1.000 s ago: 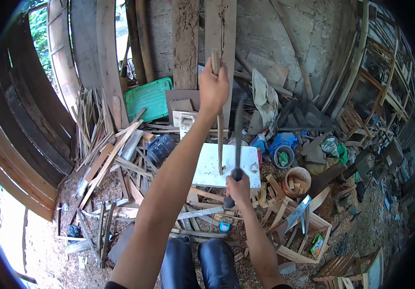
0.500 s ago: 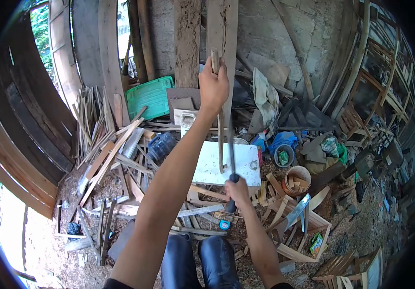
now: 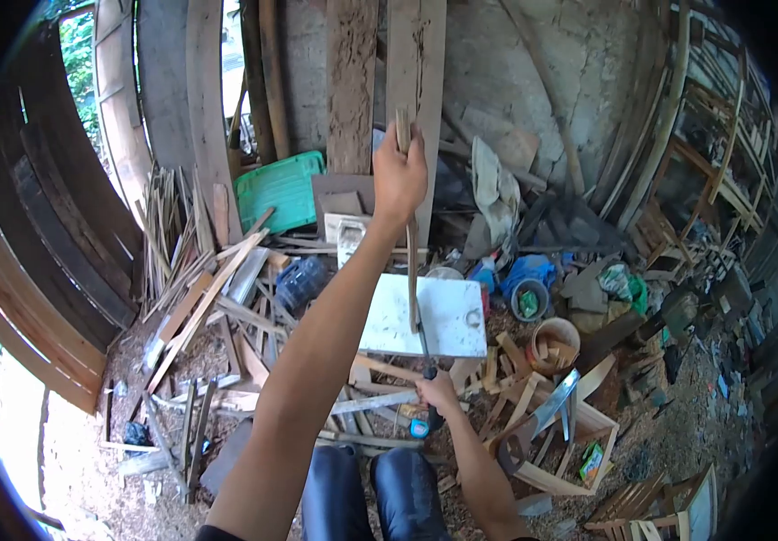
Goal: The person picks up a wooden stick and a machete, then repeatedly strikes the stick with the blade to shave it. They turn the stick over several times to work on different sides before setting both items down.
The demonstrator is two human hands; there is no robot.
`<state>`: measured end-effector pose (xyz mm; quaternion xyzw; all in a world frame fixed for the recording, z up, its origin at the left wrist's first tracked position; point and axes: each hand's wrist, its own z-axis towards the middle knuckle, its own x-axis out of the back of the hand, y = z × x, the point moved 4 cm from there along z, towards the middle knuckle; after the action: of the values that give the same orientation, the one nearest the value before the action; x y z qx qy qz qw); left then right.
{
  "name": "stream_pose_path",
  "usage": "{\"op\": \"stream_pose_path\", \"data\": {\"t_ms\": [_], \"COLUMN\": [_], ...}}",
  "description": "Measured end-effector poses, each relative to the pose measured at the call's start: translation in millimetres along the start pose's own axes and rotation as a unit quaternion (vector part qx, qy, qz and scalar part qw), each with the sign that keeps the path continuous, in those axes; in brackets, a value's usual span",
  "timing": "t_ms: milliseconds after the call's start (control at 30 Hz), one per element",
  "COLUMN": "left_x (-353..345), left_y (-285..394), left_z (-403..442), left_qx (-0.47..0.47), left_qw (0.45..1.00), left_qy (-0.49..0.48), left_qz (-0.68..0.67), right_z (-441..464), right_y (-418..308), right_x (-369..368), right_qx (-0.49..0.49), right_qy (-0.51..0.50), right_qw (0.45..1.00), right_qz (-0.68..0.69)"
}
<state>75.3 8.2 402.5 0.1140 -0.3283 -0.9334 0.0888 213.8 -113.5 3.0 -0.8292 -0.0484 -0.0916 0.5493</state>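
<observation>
Fingers of my left hand are wrapped round the upper part of a long thin wooden stick, which stands upright with its lower end over the white board. Lower and to the right, my right hand is closed on the dark handle of a long-bladed tool. Its narrow blade points up and away, close to the stick's lower end; whether they touch I cannot tell.
Scrap wood lies at left near a blue bottle and a green crate. At right are a bucket of offcuts, a handsaw and a wooden frame. A blue tape measure lies in front.
My right hand has moved down toward me with the tool, and its blade has swung from upright beside the stick to low by the stick's lower end. My left hand holds nearly the same place.
</observation>
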Motion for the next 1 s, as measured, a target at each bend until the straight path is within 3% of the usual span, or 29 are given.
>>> {"op": "stream_pose_path", "data": {"t_ms": [67, 133, 200, 267, 300, 400, 467, 500, 567, 600, 700, 800, 867, 967, 1000], "left_x": [-3, -5, -5, -3, -2, 0, 0, 0, 2, 2, -4, -10, -12, -16, -18], "left_y": [0, 1, 2, 1, 1, 3, 4, 1, 9, 7, -6, -1, -7, 16, 23], "left_z": [0, -2, -2, -2, -1, -3, -3, -4, -5, -4, -2, -16, -23, -30, -32], "left_qx": [-0.007, 0.013, 0.024, 0.038, 0.023, 0.008, 0.001, 0.000, 0.031, 0.025, 0.080, 0.004, 0.024, -0.020, 0.008], "left_qw": [1.000, 1.000, 1.000, 0.999, 0.999, 1.000, 1.000, 1.000, 0.999, 0.999, 0.994, 0.983, 0.974, 0.966, 0.943], "left_qy": [0.002, -0.006, -0.014, -0.022, -0.018, -0.010, -0.004, -0.006, -0.024, -0.024, -0.074, -0.142, -0.196, -0.225, -0.286], "left_qz": [0.011, 0.011, 0.015, 0.024, 0.027, 0.017, 0.000, -0.006, 0.016, 0.016, 0.029, 0.114, 0.106, 0.130, 0.170], "right_z": [-27, -36, -40, -43, -39, -23, 1, -2, -2, -12, -42, -33, -39, -28, -38], "right_y": [-47, -72, -96, -111, -105, -52, 17, 15, 6, -10, -81, -129, -171, -222, -237], "right_x": [11, 14, 17, 20, 13, -4, -16, -9, -4, 0, 22, 40, 48, 49, 50], "right_qx": [0.005, 0.040, 0.077, 0.200, 0.201, 0.280, 0.081, 0.088, -0.003, 0.002, 0.074, 0.203, 0.277, 0.397, 0.397], "right_qy": [0.019, 0.002, 0.021, 0.105, 0.102, 0.224, 0.085, 0.089, -0.029, -0.028, 0.003, 0.105, 0.143, 0.102, 0.081], "right_qw": [0.999, 0.997, 0.995, 0.973, 0.973, 0.928, 0.990, 0.989, 1.000, 1.000, 0.997, 0.971, 0.950, 0.911, 0.911], "right_qz": [-0.037, 0.059, 0.064, 0.057, 0.061, -0.106, -0.075, -0.074, 0.002, 0.004, 0.023, -0.065, -0.037, 0.041, 0.079]}}
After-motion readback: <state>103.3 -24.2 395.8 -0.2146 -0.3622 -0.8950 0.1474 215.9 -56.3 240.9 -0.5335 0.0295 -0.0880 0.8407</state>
